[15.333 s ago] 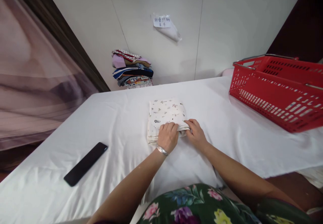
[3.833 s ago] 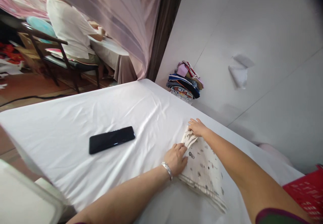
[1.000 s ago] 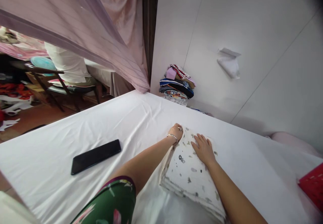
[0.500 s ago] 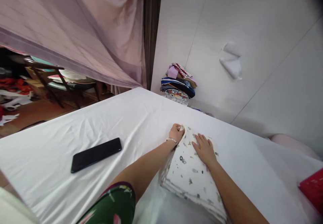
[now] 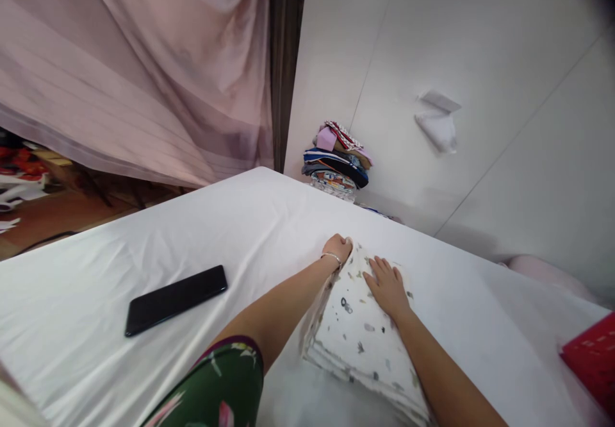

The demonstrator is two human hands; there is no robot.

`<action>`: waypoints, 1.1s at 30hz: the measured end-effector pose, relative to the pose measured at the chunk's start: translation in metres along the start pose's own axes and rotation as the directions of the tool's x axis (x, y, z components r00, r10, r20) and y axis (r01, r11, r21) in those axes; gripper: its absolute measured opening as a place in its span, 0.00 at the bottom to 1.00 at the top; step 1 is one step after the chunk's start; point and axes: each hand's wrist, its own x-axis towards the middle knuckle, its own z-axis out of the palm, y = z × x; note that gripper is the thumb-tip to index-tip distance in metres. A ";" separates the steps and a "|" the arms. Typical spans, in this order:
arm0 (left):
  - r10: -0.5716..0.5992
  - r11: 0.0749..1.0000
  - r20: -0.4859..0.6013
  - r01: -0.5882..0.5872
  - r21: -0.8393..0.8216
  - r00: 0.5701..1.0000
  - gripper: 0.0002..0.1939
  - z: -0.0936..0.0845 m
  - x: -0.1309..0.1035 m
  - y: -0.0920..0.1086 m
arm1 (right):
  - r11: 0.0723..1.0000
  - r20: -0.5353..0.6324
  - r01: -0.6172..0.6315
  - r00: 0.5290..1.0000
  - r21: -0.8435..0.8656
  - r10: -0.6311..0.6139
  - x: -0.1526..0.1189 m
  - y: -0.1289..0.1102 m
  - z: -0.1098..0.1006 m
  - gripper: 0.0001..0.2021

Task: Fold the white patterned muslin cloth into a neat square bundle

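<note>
A white cloth with small grey and green prints (image 5: 358, 331) lies folded in several layers on the white sheet (image 5: 202, 228). At its far left corner my left hand (image 5: 337, 248), with a bracelet at the wrist, is closed on the cloth's edge; the fingertips are partly hidden. My right hand (image 5: 387, 286) rests flat on top of the cloth near its far right side, fingers spread and pressing nothing but the fabric.
Left of my arm lies a black phone-like slab (image 5: 176, 299). A pile of folded clothes (image 5: 336, 158) stands against the grey wall panel beyond the far edge. A red item (image 5: 593, 363) sits at the right edge; a pink curtain (image 5: 192, 81) hangs at the left.
My left hand has closed down at the cloth's corner, and the gap in the fold there has flattened. My right hand stays in place on top. The camera has shifted slightly.
</note>
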 end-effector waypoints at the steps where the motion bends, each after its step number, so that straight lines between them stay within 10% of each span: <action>1: 0.015 1.000 -0.008 -0.015 0.005 1.000 0.13 0.001 -0.001 0.000 | 1.000 -0.003 0.001 1.000 0.000 -0.001 0.000 0.000 0.000 0.27; 14: -0.064 0.997 -0.035 0.063 -0.036 0.997 0.07 -0.001 0.012 -0.007 | 1.000 0.004 0.004 1.000 -0.002 -0.004 -0.002 -0.002 -0.003 0.26; 33: -0.062 0.996 0.260 0.077 -0.050 0.964 0.11 0.000 0.027 -0.010 | 0.987 0.197 -0.162 0.967 -0.010 0.161 0.001 0.016 -0.022 0.30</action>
